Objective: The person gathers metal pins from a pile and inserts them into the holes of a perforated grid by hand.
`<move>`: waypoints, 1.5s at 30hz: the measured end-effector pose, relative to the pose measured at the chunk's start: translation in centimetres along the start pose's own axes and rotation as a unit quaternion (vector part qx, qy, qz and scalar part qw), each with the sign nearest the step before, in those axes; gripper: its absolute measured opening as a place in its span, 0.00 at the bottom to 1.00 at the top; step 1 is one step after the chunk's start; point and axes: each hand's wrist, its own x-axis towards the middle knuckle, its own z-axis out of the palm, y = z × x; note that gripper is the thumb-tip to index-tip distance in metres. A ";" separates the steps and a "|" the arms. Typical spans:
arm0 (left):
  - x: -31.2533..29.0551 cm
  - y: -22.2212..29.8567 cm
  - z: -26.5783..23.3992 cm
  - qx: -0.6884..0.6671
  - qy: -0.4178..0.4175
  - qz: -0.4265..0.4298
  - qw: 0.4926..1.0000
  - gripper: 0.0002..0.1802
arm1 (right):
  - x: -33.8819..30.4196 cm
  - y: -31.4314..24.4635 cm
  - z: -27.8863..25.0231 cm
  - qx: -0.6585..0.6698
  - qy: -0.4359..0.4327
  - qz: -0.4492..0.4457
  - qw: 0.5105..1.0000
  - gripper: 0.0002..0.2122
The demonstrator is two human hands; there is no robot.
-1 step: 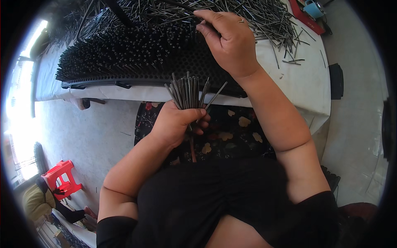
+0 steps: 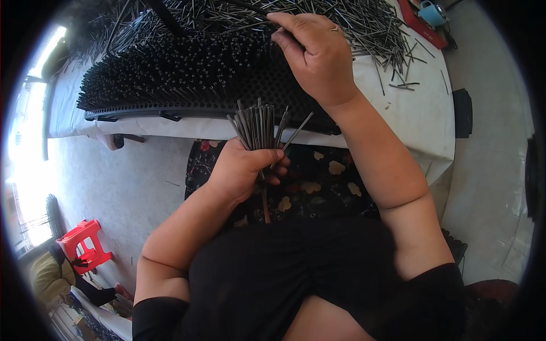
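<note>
My left hand is closed round a bundle of thin dark rods, their upper ends fanned out. Just beyond it, on the table's near edge, lies a black perforated board. Short dark rods stand upright and densely packed across its left and middle parts, while bare holes show toward the right. Over the board's far right side is my right hand, thumb and forefinger drawn close together. Whatever those fingers hold, if anything, I cannot make out.
Loose rods lie heaped behind the board on the white-covered table. A blue mug and red box sit far right. A flowered dark cloth is below the table edge. Lower left are a red stool and another person.
</note>
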 end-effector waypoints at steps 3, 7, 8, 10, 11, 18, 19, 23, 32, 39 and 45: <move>0.1 0.0 0.1 -0.001 0.006 0.003 1.000 0.06 | 0.8 -0.6 -0.4 -0.010 -0.014 -0.002 1.000 0.11; 0.2 0.1 -0.1 -0.004 -0.002 0.006 1.000 0.06 | 1.4 -2.0 -1.4 -0.056 -0.077 -0.008 0.995 0.10; 0.1 0.1 -0.1 -0.004 -0.001 0.005 1.000 0.06 | 1.4 -2.2 -1.5 -0.065 -0.119 0.009 0.991 0.09; -0.1 0.2 -0.1 -0.010 -0.006 0.035 0.999 0.07 | 0.3 -1.6 -2.0 -0.090 -0.087 -0.033 0.992 0.09; -0.2 0.2 -0.1 -0.013 -0.004 0.036 0.999 0.07 | 0.0 -1.2 -2.2 -0.110 -0.054 -0.076 0.990 0.09; -0.4 0.6 -0.2 -0.061 -0.043 0.076 0.994 0.09 | -3.2 -7.0 -7.6 0.414 -0.168 0.497 0.744 0.22; -0.3 0.6 -0.1 -0.072 -0.059 0.074 0.993 0.10 | -3.4 -7.2 -7.4 0.425 -0.177 0.473 0.751 0.22; -0.5 0.9 0.6 -0.054 -0.057 0.067 0.995 0.12 | -3.6 -7.2 -6.8 0.419 -0.221 0.445 0.761 0.17; -0.2 1.4 -0.2 0.051 -0.016 0.026 0.998 0.11 | -3.1 -5.4 -6.7 0.432 -0.130 0.483 0.750 0.08; 0.5 1.5 -0.9 0.005 -0.005 -0.029 1.000 0.09 | -3.6 -0.9 -4.7 0.258 0.058 0.236 0.935 0.06; 0.6 1.5 -1.0 0.007 -0.008 -0.026 1.000 0.08 | -3.6 -0.6 -5.0 0.195 0.021 0.220 0.956 0.05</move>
